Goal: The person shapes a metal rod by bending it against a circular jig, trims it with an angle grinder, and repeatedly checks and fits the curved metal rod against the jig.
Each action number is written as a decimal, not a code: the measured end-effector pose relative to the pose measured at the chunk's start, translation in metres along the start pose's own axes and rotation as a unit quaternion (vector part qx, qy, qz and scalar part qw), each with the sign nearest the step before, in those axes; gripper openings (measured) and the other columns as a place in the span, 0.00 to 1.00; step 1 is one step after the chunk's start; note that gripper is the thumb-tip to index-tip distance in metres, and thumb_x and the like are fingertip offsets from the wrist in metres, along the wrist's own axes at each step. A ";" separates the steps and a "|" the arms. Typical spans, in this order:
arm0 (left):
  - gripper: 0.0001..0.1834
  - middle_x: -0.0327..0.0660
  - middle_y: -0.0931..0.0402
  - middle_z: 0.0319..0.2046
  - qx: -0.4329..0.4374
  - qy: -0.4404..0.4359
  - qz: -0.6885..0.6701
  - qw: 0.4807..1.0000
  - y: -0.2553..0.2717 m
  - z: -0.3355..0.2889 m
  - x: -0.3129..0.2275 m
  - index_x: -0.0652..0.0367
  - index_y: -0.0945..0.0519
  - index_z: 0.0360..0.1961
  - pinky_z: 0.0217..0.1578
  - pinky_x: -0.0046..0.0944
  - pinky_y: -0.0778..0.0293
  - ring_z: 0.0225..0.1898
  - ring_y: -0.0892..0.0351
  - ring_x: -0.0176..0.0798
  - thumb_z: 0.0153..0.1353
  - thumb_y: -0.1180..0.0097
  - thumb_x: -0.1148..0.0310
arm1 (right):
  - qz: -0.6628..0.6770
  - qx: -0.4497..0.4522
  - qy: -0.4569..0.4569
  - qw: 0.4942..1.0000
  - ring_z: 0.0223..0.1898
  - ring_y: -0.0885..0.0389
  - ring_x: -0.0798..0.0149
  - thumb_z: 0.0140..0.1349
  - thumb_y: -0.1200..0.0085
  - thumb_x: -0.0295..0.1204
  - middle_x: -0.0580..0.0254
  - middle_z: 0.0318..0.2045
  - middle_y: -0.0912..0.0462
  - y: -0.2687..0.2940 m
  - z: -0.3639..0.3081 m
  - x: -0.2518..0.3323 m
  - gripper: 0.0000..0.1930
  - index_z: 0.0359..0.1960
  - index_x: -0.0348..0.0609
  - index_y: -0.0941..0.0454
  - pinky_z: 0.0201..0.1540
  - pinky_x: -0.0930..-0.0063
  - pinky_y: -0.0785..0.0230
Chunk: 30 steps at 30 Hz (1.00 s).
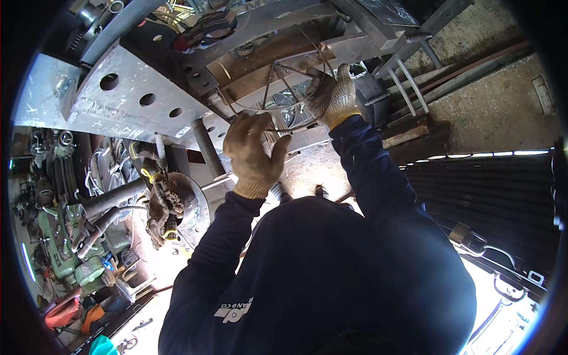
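Note:
A round frame of thin metal rod (281, 109), with several straight rods meeting above its ring, is held up in front of me between my two gloved hands. My left hand (253, 155), in a tan work glove, has its fingers curled over the ring's left side. The thumb of that hand stands apart from the fingers. My right hand (336, 99), in a dotted glove with a yellow cuff, is closed round the ring's right side with its thumb pointing up. Its fingertips are partly hidden behind the frame.
A big steel plate with round holes (139, 97) juts in at the left. Beyond the frame lie heavy steel beams (272, 26). Dirty gloves (158, 207) hang by a round disc (192, 204). Two short steel bars (408, 87) stick out at the right.

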State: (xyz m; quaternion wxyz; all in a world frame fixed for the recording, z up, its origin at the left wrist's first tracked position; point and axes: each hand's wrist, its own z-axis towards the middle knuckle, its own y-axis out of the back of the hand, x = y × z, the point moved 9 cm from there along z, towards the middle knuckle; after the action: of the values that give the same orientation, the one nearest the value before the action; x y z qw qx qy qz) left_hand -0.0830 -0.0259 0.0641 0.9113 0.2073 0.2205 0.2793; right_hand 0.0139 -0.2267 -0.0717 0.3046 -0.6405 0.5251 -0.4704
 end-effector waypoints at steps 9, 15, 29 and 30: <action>0.26 0.48 0.21 0.38 0.062 0.594 -0.512 0.617 -0.062 -0.068 0.046 0.69 0.27 0.51 0.40 0.42 0.17 0.37 0.17 0.41 0.71 0.51 0.52 | 0.007 0.014 -0.011 1.000 0.24 0.23 0.67 0.67 0.64 0.65 0.58 0.32 0.21 0.003 0.003 0.002 0.41 0.46 0.29 0.26 0.30 0.75 0.25; 0.24 0.50 0.19 0.36 0.038 0.623 -0.571 0.533 -0.069 -0.080 0.042 0.71 0.26 0.49 0.39 0.44 0.16 0.35 0.15 0.45 0.71 0.50 0.55 | -0.054 0.064 -0.024 0.996 0.27 0.20 0.65 0.69 0.50 0.48 0.52 0.38 0.18 -0.015 -0.007 0.010 0.26 0.47 0.30 0.23 0.33 0.74 0.22; 0.22 0.46 0.20 0.35 -0.023 0.595 -0.577 0.559 -0.081 -0.082 0.081 0.65 0.26 0.51 0.38 0.41 0.16 0.34 0.16 0.41 0.70 0.47 0.55 | -0.014 -0.123 0.097 0.988 0.22 0.25 0.73 0.67 0.61 0.64 0.63 0.27 0.22 0.002 -0.008 0.005 0.38 0.43 0.33 0.25 0.26 0.83 0.28; 0.21 0.45 0.20 0.36 -0.038 0.599 -0.587 0.543 -0.082 -0.082 0.082 0.65 0.26 0.50 0.38 0.40 0.17 0.34 0.17 0.41 0.71 0.48 0.55 | -0.020 -0.125 0.084 0.988 0.19 0.27 0.74 0.67 0.61 0.65 0.65 0.23 0.23 0.003 -0.006 0.003 0.37 0.39 0.36 0.23 0.21 0.83 0.31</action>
State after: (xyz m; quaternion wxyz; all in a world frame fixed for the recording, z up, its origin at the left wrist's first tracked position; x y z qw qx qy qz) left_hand -0.0303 -0.0178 -0.0676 0.5345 -0.2193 0.7768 -0.2506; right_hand 0.0074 -0.2292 -0.0710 0.1676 -0.6424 0.5901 -0.4594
